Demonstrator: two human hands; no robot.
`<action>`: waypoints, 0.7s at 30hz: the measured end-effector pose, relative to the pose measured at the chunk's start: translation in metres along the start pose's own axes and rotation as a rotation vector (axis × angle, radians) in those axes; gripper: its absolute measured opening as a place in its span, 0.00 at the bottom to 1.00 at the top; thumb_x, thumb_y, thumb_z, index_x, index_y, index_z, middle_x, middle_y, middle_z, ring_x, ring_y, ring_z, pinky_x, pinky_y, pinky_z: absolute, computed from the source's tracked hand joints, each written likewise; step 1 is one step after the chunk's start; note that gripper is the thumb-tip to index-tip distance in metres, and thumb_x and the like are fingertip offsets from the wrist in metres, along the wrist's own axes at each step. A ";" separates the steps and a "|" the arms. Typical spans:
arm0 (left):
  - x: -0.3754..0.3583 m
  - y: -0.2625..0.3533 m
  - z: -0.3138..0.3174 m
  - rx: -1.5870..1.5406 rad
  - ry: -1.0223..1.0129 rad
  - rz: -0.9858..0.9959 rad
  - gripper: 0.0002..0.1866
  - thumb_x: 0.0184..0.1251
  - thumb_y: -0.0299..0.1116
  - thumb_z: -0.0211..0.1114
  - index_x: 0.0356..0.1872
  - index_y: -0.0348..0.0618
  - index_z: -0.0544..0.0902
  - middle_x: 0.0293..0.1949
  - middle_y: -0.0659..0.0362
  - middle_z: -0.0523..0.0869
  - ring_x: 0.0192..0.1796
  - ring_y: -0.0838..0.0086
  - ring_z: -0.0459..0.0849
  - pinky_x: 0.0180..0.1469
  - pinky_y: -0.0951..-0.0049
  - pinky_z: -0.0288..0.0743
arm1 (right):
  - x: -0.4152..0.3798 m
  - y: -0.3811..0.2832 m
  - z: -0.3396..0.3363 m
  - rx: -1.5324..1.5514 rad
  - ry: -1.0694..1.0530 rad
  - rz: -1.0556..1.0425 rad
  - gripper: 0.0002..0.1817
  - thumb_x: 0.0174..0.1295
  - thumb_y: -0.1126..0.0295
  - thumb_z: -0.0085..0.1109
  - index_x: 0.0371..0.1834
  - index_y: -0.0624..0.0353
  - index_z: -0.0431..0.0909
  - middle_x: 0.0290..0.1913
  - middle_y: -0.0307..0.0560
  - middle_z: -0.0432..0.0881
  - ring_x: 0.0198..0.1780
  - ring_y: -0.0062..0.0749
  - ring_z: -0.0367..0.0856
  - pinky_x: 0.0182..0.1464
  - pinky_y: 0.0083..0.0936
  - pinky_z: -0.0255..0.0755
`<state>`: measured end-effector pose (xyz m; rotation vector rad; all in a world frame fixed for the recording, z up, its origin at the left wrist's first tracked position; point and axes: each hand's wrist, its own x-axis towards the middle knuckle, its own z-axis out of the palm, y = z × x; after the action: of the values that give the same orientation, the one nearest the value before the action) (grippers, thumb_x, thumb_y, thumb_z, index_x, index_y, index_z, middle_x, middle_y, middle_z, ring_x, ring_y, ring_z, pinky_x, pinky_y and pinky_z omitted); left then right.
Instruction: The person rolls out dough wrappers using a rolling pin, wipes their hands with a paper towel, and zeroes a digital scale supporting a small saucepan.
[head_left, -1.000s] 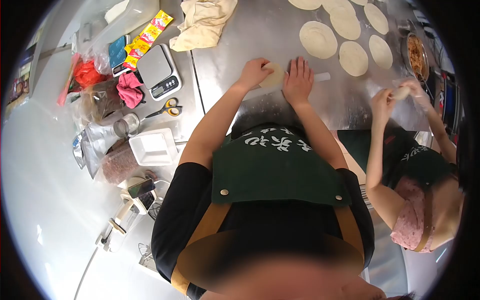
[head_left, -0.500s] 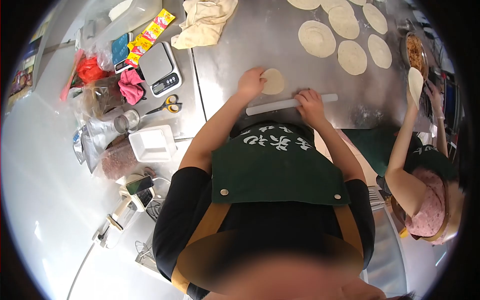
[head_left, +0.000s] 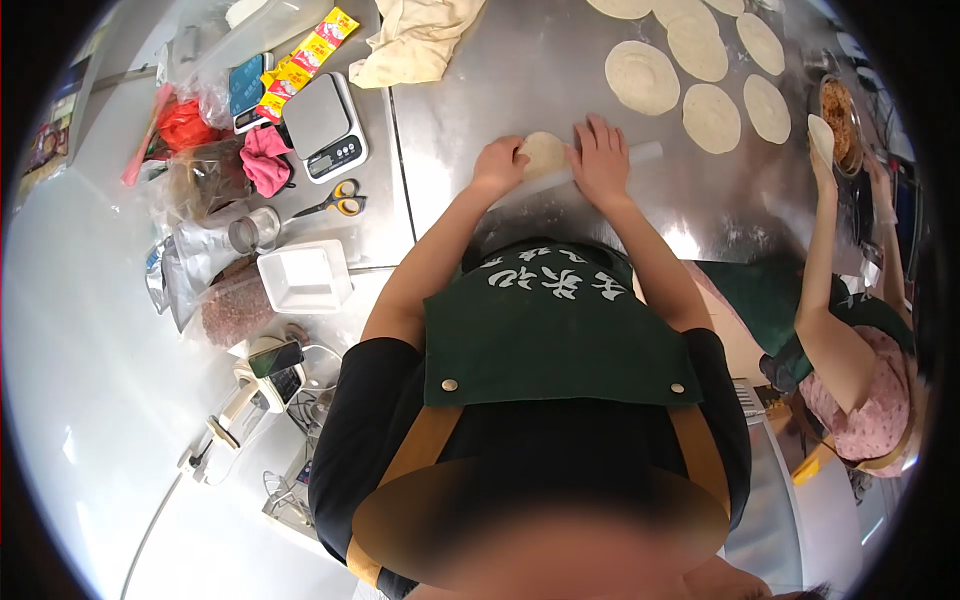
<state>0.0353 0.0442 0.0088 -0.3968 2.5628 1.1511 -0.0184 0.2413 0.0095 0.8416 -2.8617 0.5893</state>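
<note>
On the steel table, a small dough round [head_left: 543, 155] lies between my two hands. The curled fingers of my left hand [head_left: 499, 166] pinch its left edge. A whitish rolling pin [head_left: 645, 153] slants across the near part of the dough, its right end tilted away from me. My right hand [head_left: 602, 165] lies flat over the pin with its fingers stretched out past it, thumb near the dough's right edge. The pin's middle is hidden under that palm.
Several rolled dough rounds [head_left: 641, 78] lie at the far right. At right, a co-worker's hand [head_left: 822, 165] holds a wrapper near a bowl of filling [head_left: 838, 115]. On the left are a kitchen scale [head_left: 325, 130], scissors [head_left: 345, 198], a white tray [head_left: 303, 277] and a cloth [head_left: 415, 40].
My right hand and the rolling pin have moved away from me and left, onto the dough. My right fingers have straightened. The co-worker's wrapper has shifted up and looks folded.
</note>
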 end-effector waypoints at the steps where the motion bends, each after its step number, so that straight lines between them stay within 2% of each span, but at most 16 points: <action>1: -0.002 0.000 0.001 -0.038 0.000 -0.004 0.15 0.55 0.32 0.64 0.44 0.41 0.80 0.37 0.50 0.84 0.38 0.61 0.82 0.43 0.66 0.75 | -0.001 -0.003 0.006 -0.046 0.065 0.062 0.20 0.57 0.60 0.55 0.50 0.58 0.74 0.59 0.52 0.70 0.63 0.46 0.65 0.65 0.48 0.55; 4: 0.006 0.000 0.001 -0.129 0.039 0.032 0.16 0.56 0.31 0.64 0.47 0.40 0.81 0.37 0.50 0.84 0.38 0.64 0.83 0.44 0.68 0.76 | -0.017 -0.008 0.005 -0.140 0.011 0.078 0.22 0.59 0.62 0.52 0.55 0.59 0.72 0.64 0.53 0.67 0.66 0.47 0.63 0.65 0.50 0.54; 7: 0.008 -0.001 0.009 -0.199 0.064 0.080 0.16 0.57 0.31 0.64 0.48 0.39 0.81 0.37 0.51 0.85 0.37 0.66 0.83 0.44 0.70 0.76 | 0.001 -0.008 0.009 -0.126 -0.057 0.115 0.25 0.59 0.63 0.51 0.61 0.57 0.67 0.67 0.53 0.63 0.68 0.47 0.60 0.67 0.51 0.51; 12: 0.022 0.006 0.005 -0.227 0.032 0.075 0.16 0.57 0.31 0.65 0.47 0.39 0.81 0.37 0.50 0.85 0.36 0.67 0.84 0.42 0.71 0.76 | -0.011 -0.007 0.011 -0.140 -0.050 0.114 0.27 0.60 0.61 0.50 0.62 0.59 0.65 0.68 0.55 0.62 0.69 0.48 0.59 0.67 0.51 0.51; 15: 0.024 0.020 -0.003 -0.069 -0.040 0.061 0.15 0.56 0.33 0.64 0.45 0.40 0.82 0.37 0.50 0.85 0.39 0.63 0.84 0.44 0.68 0.76 | 0.002 -0.010 0.015 -0.146 -0.073 0.139 0.29 0.60 0.58 0.51 0.63 0.60 0.64 0.69 0.56 0.61 0.70 0.48 0.58 0.68 0.51 0.49; 19: 0.036 0.030 -0.009 0.233 -0.138 0.154 0.13 0.55 0.34 0.63 0.42 0.42 0.82 0.40 0.50 0.84 0.44 0.56 0.82 0.46 0.61 0.75 | 0.000 -0.009 0.015 -0.071 -0.023 0.115 0.32 0.58 0.57 0.54 0.64 0.61 0.62 0.68 0.54 0.62 0.69 0.48 0.58 0.69 0.50 0.48; 21: 0.026 0.036 -0.010 0.270 -0.136 0.160 0.11 0.56 0.33 0.63 0.39 0.41 0.81 0.41 0.49 0.83 0.45 0.54 0.81 0.46 0.58 0.74 | -0.021 -0.003 0.000 0.020 -0.057 0.046 0.30 0.55 0.59 0.58 0.61 0.59 0.66 0.67 0.54 0.63 0.69 0.48 0.59 0.68 0.49 0.50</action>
<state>-0.0036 0.0567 0.0293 -0.0498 2.6171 0.8301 0.0012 0.2493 0.0064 0.8108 -2.9386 0.6095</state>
